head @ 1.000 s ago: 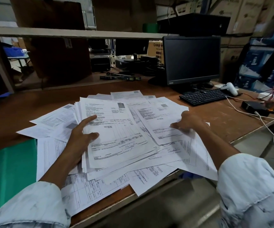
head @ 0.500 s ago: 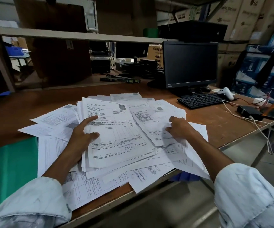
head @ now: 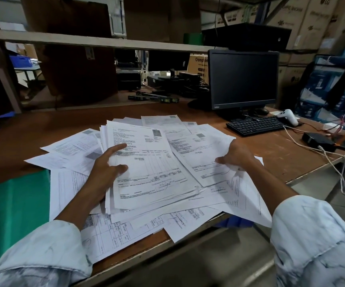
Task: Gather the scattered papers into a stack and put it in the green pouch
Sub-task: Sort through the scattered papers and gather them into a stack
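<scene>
Printed white papers [head: 153, 175] lie spread over the brown table [head: 63, 125], some hanging over its near edge. My left hand [head: 103, 168] grips the left edge of a thick, partly gathered bundle, thumb and forefinger on the top sheet. My right hand [head: 236, 155] pinches a sheet [head: 200, 154] to the right of that bundle, with its right edge lifted. The green pouch [head: 14, 206] lies flat at the table's near left, partly under loose sheets.
A black monitor [head: 244, 79] and keyboard [head: 254, 125] stand at the back right, with a white handheld scanner [head: 288, 117], a small black box [head: 317, 140] and trailing cables. A shelf [head: 84, 39] runs above the table's back. Cartons are stacked at the right.
My right hand has slid left across the sheets and now lifts the edge of one sheet toward the bundle. My left hand stays on the bundle.
</scene>
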A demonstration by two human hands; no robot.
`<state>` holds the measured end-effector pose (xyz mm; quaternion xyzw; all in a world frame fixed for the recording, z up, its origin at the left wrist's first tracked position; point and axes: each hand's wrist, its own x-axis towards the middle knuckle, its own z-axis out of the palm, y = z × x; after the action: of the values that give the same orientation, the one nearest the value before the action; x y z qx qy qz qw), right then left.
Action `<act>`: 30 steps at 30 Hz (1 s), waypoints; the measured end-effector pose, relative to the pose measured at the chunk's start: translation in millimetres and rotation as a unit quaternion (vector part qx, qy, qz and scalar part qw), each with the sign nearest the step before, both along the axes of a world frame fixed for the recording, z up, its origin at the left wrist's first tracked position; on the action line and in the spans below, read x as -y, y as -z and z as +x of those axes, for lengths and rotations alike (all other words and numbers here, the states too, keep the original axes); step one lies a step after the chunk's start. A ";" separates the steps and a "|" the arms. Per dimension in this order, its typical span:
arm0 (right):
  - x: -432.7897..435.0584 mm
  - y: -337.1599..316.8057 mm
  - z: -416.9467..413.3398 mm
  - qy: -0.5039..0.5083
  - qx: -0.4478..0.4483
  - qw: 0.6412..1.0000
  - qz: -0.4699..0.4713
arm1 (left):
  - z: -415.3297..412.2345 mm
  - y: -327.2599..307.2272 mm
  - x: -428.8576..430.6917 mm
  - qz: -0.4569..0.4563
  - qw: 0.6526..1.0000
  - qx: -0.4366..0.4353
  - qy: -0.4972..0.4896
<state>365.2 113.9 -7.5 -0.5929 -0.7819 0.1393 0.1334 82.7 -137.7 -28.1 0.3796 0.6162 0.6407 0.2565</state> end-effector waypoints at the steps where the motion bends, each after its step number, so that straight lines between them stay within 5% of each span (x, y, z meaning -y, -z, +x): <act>1: -0.9 0.1 -1.3 -0.002 -0.036 0.999 -0.005 | 0.2 -0.1 0.1 0.001 1.000 0.002 0.000; 8: -12.7 -3.3 -9.0 -0.052 0.034 0.984 0.165 | 0.0 -0.3 1.2 -0.004 1.000 0.003 -0.003; 13: -4.3 -23.0 -1.1 -0.020 0.066 0.982 0.176 | -0.7 -0.2 3.2 -0.004 1.000 0.010 0.005; 18: 8.1 -45.6 11.1 -0.053 -0.128 0.990 0.010 | -0.6 -0.5 3.0 -0.006 1.000 0.014 0.007; 24: 9.7 -51.5 20.1 -0.182 0.004 0.983 -0.002 | -1.0 -0.4 2.3 -0.013 0.999 0.033 0.008; 28: 23.5 -73.8 26.3 -0.175 -0.201 0.964 0.013 | -5.7 2.5 -0.8 -0.026 0.999 0.037 -0.001; 30: 30.7 -93.1 30.3 -0.185 -0.389 0.903 -0.009 | -9.2 4.6 -2.4 -0.034 0.999 0.040 -0.003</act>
<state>395.5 83.2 85.5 -0.3373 -0.7624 0.3880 0.3929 73.5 -135.3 -32.7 0.3427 0.6285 0.6345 0.2916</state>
